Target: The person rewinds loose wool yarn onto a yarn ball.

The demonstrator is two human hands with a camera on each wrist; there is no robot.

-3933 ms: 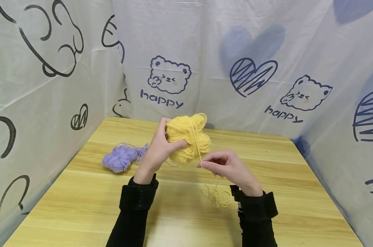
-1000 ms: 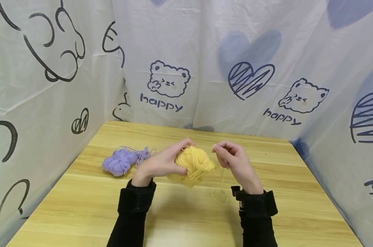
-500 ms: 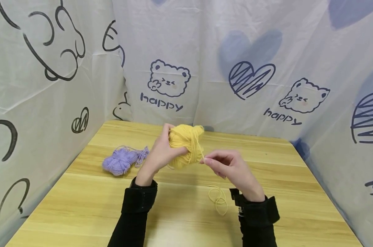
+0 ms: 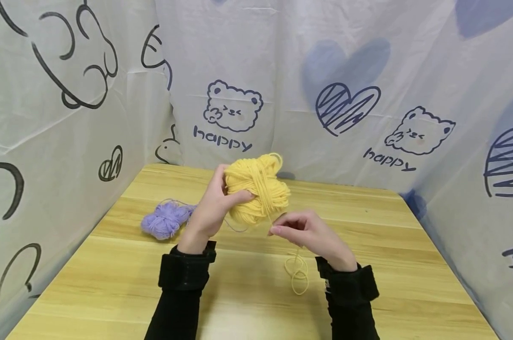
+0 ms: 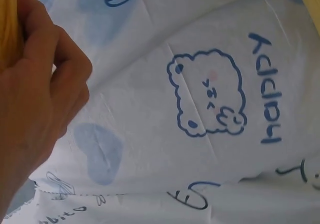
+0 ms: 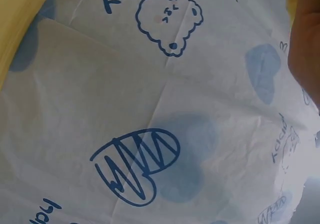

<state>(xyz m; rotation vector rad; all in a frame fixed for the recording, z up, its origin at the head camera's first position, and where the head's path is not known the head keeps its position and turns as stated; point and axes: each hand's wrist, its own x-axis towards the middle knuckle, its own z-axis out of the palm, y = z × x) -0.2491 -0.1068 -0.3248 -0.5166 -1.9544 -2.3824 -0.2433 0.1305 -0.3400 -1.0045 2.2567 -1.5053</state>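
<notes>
My left hand grips a ball of yellow yarn above the table, its thumb across the near side. Strands run round the ball's middle, and a loop sticks up at its top. Just below and right of the ball, my right hand pinches the yarn strand between thumb and forefinger. From under that hand, a loose yellow tail lies in loops on the table. In the left wrist view, the left hand has bent fingers against the yellow yarn. Only an edge of the right hand shows in the right wrist view.
A skein of purple yarn lies on the left of the wooden table, partly behind the left hand. White printed curtains enclose the table at the back and both sides.
Half a second earlier the ball was slightly lower; one second ago it was lower still and tipped, with the right hand higher at its right. Both hands keep hold, and the loose tail has shifted.
</notes>
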